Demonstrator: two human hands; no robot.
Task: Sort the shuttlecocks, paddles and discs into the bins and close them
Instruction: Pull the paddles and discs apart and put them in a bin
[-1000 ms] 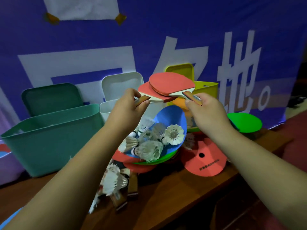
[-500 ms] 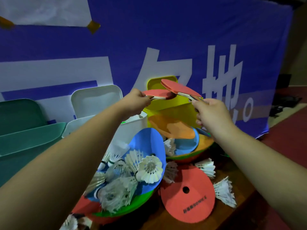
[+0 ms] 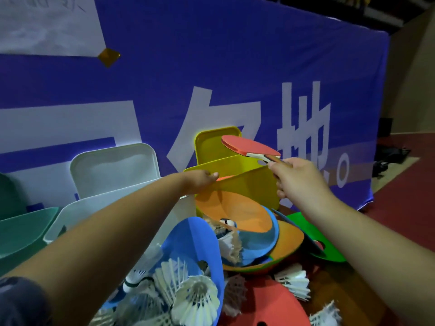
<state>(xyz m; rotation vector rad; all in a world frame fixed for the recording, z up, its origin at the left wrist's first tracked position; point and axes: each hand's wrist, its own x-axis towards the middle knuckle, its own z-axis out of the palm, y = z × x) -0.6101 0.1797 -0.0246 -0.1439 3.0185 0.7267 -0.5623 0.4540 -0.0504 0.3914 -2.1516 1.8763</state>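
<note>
I see my right hand [image 3: 299, 182] pinching the handle of 1 red paddle [image 3: 249, 147], held almost flat above the open yellow bin [image 3: 249, 187]. My left hand [image 3: 200, 182] is at the near rim of this bin. The red edge of a 2nd paddle [image 3: 224, 177] shows just past its fingers, inside the bin, but I cannot tell if the hand grips it. Below, several shuttlecocks [image 3: 195, 300] lie in a blue disc [image 3: 193, 241].

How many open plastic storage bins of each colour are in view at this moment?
Teal plastic bin: 1
White plastic bin: 1
Yellow plastic bin: 1
Total: 3
</note>
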